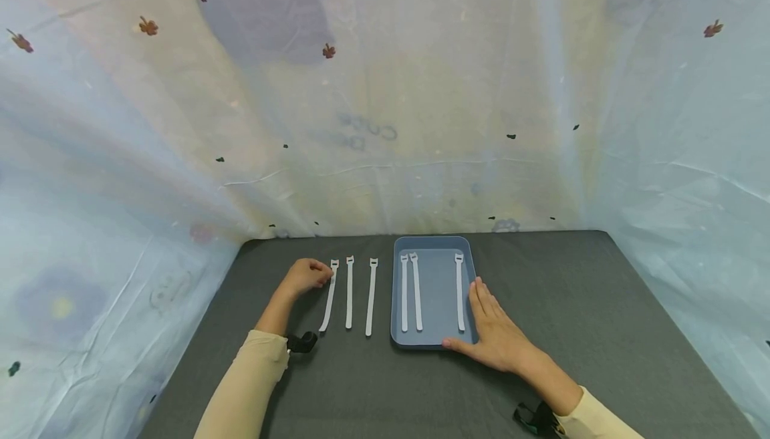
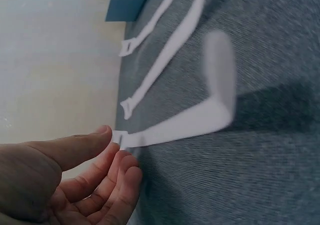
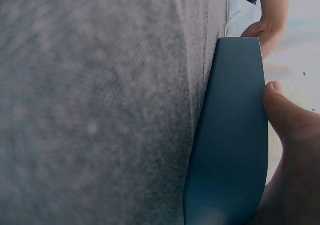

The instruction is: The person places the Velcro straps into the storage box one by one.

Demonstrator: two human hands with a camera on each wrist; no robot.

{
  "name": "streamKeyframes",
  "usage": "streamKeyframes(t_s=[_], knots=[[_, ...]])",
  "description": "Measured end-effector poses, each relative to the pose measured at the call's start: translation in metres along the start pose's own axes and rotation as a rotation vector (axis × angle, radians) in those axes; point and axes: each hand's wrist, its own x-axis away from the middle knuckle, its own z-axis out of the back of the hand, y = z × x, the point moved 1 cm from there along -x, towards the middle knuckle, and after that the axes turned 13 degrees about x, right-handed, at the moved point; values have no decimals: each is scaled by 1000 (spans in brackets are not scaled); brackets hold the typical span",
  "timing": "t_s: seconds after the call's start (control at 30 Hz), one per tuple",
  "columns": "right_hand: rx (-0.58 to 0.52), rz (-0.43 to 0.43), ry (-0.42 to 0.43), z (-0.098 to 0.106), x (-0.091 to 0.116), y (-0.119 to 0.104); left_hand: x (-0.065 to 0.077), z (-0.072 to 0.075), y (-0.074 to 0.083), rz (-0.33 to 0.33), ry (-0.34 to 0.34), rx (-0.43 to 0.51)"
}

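My left hand (image 1: 308,274) pinches the slotted head of a white hook-and-loop cable tie (image 1: 329,299) between thumb and fingers. In the left wrist view the far end of that tie (image 2: 220,75) bends up off the cloth. Just right of it lie two more white cable ties, one (image 1: 349,295) beside the other (image 1: 371,299). My right hand (image 1: 498,339) rests against the right rim and near corner of a blue-grey tray (image 1: 436,344), fingers straight, thumb at the front edge. Inside the tray are three ties: two close together at left, one tie (image 1: 460,292) at right.
A dark grey cloth (image 1: 577,305) covers the table. Pale patterned sheeting (image 1: 385,125) hangs behind the table and along both sides. The tray stands near the table's back edge.
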Motion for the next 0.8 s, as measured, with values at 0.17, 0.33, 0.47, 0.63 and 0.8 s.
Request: streamKeyframes(t_s=[0.17,0.33,0.47,0.63,0.8], knots=[[-4,2,1,-1,0,0,-1,-1,-8,-7,-2,-45],[-8,2,11,0,1,-1,-3,-2,-12,-19,-16,-55],[-8,2,10,0,1,-1,-2,-4,-15,-19,-14,-68],[-16,2,4,2,1,-1,1,-6,-13,-18,10,-73],[-26,3,-7,4,2,-2,3,-8,-11,-22,32,-92]])
